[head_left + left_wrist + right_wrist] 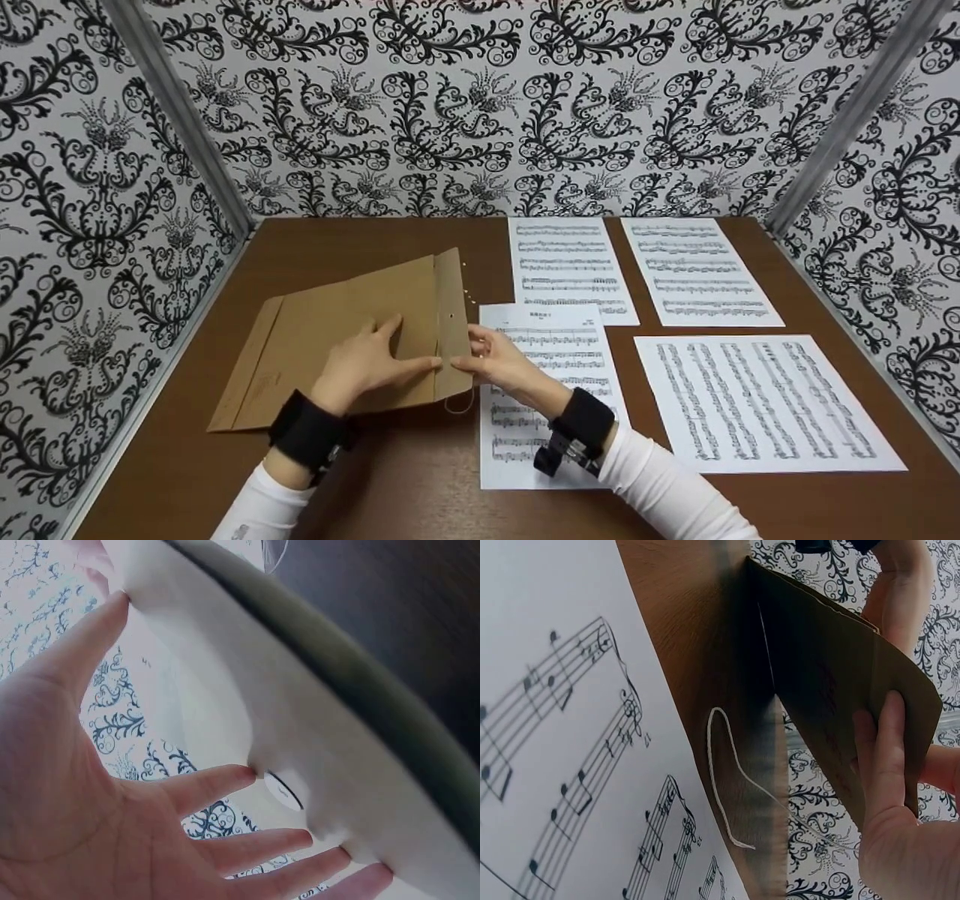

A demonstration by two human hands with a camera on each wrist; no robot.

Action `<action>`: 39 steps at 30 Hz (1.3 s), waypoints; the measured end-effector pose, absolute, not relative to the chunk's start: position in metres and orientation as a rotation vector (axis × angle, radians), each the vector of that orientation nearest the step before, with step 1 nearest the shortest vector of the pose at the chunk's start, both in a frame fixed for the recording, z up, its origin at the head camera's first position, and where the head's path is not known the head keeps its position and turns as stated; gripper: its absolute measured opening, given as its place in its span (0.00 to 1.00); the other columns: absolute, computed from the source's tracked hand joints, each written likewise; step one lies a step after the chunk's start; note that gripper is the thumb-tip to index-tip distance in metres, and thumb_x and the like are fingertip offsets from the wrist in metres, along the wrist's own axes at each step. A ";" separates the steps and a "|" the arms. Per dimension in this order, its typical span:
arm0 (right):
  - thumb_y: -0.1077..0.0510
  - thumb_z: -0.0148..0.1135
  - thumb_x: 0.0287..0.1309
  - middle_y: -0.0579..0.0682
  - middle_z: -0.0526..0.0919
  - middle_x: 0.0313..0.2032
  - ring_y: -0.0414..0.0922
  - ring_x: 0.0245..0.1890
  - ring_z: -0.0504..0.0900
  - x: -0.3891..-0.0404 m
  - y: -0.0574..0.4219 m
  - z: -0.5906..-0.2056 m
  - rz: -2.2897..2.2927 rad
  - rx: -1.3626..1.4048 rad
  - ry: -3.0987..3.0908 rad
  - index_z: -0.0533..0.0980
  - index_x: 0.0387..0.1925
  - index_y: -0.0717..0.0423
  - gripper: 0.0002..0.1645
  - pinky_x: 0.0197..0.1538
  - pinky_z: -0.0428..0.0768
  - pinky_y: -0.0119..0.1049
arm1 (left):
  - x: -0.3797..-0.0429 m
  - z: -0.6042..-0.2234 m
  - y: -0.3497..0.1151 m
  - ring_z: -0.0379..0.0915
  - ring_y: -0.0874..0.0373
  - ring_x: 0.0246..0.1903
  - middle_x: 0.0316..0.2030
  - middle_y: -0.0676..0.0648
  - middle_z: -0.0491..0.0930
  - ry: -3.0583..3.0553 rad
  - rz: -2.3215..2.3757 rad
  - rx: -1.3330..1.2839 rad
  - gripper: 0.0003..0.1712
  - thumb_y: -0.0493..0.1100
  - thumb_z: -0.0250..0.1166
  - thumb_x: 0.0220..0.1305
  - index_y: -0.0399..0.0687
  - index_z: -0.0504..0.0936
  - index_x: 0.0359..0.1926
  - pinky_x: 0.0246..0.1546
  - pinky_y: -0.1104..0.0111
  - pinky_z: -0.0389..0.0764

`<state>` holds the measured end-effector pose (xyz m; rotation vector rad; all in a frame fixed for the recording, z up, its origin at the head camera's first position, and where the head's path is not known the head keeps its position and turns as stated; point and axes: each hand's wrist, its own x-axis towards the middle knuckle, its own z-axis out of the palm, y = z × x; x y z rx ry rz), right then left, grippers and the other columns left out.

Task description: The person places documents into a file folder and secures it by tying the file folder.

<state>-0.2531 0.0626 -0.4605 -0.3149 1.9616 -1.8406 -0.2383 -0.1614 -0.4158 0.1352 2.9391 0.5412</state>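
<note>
A brown paper string-tie envelope (322, 330) is tilted up off the table, its flap (453, 300) facing right. My left hand (358, 365) lies over its front with fingers spread, fingertips touching the paper and thumb at the flap's fold. In the left wrist view, those fingertips meet the paper beside a small round disc (283, 791). My right hand (514, 371) pinches the flap's edge, thumb on the near side and fingers behind. A thin white string (718, 765) trails from the envelope in a loop, shown in the right wrist view. The envelope's inside is hidden.
A sheet of music (540, 469) lies under my right forearm. Behind it is another sheet (566, 262), with one more (701, 274) at the back right. A sideways sheet (772, 405) lies at right. Patterned walls (480, 112) enclose the brown table (420, 480).
</note>
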 end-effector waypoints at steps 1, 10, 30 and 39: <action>0.66 0.63 0.63 0.71 0.74 0.67 0.50 0.51 0.88 -0.253 0.063 -0.460 -1.842 -0.324 1.959 0.54 0.77 0.67 0.45 0.54 0.88 0.44 | -0.238 -0.416 -0.161 0.64 0.22 0.69 0.76 0.25 0.57 2.942 0.539 0.136 0.67 0.85 0.59 0.51 0.48 0.58 0.79 0.64 0.31 0.70; 0.65 0.64 0.62 0.71 0.74 0.67 0.39 0.41 0.86 -0.252 0.063 -0.458 -1.848 -0.352 1.961 0.52 0.78 0.68 0.48 0.45 0.87 0.32 | -0.240 -0.417 -0.154 0.66 0.22 0.67 0.75 0.24 0.57 2.955 0.510 0.193 0.68 0.84 0.61 0.50 0.47 0.57 0.80 0.61 0.31 0.73; 0.66 0.63 0.63 0.69 0.78 0.64 0.40 0.42 0.88 -0.251 0.062 -0.460 -1.870 -0.398 1.924 0.60 0.75 0.64 0.41 0.46 0.89 0.37 | -0.237 -0.407 -0.128 0.64 0.28 0.71 0.77 0.29 0.57 2.966 0.548 0.229 0.44 0.53 0.60 0.67 0.39 0.60 0.78 0.63 0.33 0.72; 0.64 0.63 0.63 0.67 0.77 0.66 0.41 0.44 0.88 -0.249 0.061 -0.462 -1.858 -0.421 1.937 0.60 0.75 0.63 0.41 0.48 0.88 0.37 | -0.240 -0.415 -0.116 0.75 0.31 0.63 0.74 0.32 0.66 3.120 0.450 0.221 0.35 0.46 0.60 0.70 0.41 0.68 0.74 0.54 0.37 0.81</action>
